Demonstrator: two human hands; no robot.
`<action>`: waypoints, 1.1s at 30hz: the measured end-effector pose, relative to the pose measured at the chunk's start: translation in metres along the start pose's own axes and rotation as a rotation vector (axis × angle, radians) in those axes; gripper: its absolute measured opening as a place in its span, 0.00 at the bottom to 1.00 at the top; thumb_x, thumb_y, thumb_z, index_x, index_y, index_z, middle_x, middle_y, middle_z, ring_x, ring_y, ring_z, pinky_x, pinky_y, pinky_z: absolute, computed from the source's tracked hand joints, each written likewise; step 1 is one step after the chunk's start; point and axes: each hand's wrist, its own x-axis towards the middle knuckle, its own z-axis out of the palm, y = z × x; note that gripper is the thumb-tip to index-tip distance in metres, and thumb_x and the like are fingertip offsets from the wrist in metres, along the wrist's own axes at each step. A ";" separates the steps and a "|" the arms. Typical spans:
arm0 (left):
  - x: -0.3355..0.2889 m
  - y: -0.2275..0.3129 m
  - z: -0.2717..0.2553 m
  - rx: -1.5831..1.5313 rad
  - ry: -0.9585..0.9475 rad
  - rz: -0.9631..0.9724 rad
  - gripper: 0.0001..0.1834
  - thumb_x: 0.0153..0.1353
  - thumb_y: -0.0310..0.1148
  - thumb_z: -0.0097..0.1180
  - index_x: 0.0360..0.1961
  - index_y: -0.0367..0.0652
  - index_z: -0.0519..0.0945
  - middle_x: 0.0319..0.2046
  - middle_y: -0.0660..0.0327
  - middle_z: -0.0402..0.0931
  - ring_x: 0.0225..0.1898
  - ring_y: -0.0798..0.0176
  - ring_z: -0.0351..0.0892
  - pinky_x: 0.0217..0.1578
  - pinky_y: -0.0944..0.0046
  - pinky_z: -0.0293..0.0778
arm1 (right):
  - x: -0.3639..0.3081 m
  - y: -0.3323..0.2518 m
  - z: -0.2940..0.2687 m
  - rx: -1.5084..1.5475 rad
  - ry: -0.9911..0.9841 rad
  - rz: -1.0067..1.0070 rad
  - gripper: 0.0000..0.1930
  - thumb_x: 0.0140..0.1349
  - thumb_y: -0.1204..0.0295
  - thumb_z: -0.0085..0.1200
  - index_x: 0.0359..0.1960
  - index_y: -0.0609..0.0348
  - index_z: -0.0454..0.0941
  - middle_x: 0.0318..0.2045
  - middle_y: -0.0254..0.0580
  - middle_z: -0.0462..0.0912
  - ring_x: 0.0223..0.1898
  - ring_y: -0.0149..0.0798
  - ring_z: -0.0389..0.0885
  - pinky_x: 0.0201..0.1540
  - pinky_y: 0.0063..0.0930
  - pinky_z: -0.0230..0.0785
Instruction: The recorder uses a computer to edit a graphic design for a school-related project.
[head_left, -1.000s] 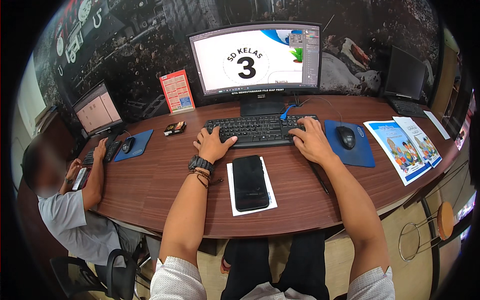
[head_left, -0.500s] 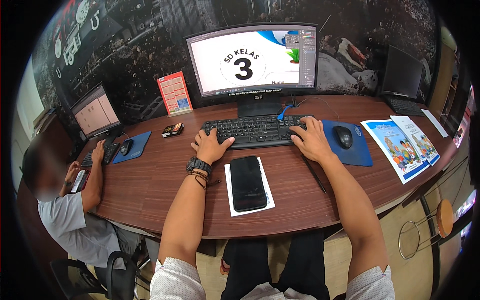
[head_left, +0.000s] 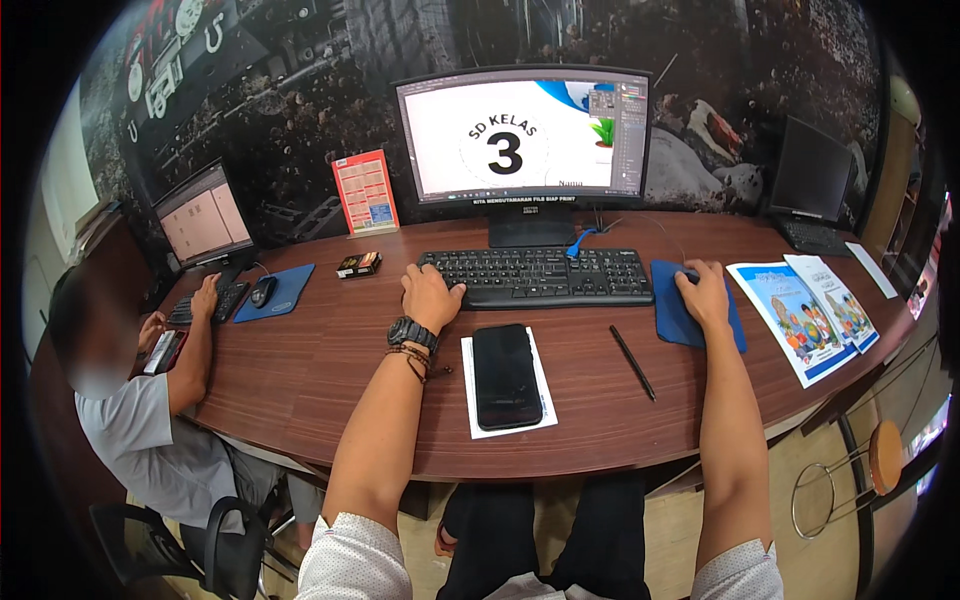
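My left hand (head_left: 432, 300), with a dark watch and a braided bracelet at the wrist, rests at the left end of a black keyboard (head_left: 540, 292); its fingers are apart on the keys and hold nothing. Over to the right, my right hand (head_left: 706, 296) is curled over a computer mouse, which it almost wholly hides, on a blue mouse pad (head_left: 672, 318). A curved monitor (head_left: 420, 160) behind the keyboard displays a white page design with a large black numeral, a blue shape and a plant picture.
Nearest me on the desk lie a black phone (head_left: 505, 378) on white paper and a black pen (head_left: 632, 362). Illustrated sheets (head_left: 790, 310) are at right. A small box (head_left: 359, 265) and red calendar (head_left: 366, 192) stand left. A co-worker (head_left: 150, 420) sits far left at another computer.
My right hand has left the keyboard's right end and moved right onto the mouse. My left hand stays at the keyboard. The view has shifted slightly.
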 end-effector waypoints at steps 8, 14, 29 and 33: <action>0.000 0.005 -0.002 0.065 -0.041 -0.043 0.32 0.56 0.51 0.64 0.42 0.25 0.79 0.52 0.44 0.66 0.56 0.41 0.68 0.54 0.49 0.74 | -0.008 0.001 -0.009 -0.107 -0.096 -0.022 0.25 0.54 0.54 0.60 0.52 0.51 0.79 0.53 0.50 0.73 0.54 0.56 0.76 0.54 0.47 0.71; -0.002 0.001 -0.003 0.074 -0.050 -0.047 0.32 0.56 0.50 0.64 0.43 0.24 0.79 0.52 0.45 0.66 0.56 0.42 0.67 0.54 0.50 0.74 | -0.018 0.004 0.000 -0.001 -0.073 -0.167 0.21 0.54 0.61 0.60 0.50 0.51 0.80 0.53 0.49 0.73 0.53 0.56 0.76 0.53 0.46 0.72; -0.002 0.002 -0.002 0.042 -0.076 -0.060 0.32 0.57 0.50 0.65 0.43 0.25 0.78 0.54 0.42 0.64 0.57 0.38 0.65 0.54 0.46 0.72 | -0.016 0.005 -0.001 0.061 -0.094 -0.122 0.19 0.54 0.65 0.59 0.48 0.53 0.81 0.53 0.50 0.74 0.54 0.56 0.75 0.56 0.43 0.70; -0.001 0.000 -0.003 0.033 -0.068 -0.069 0.30 0.57 0.49 0.65 0.42 0.25 0.79 0.54 0.42 0.65 0.57 0.37 0.65 0.54 0.45 0.72 | -0.016 0.003 -0.001 0.069 -0.105 -0.133 0.18 0.54 0.65 0.59 0.48 0.54 0.81 0.53 0.50 0.74 0.54 0.56 0.75 0.56 0.44 0.69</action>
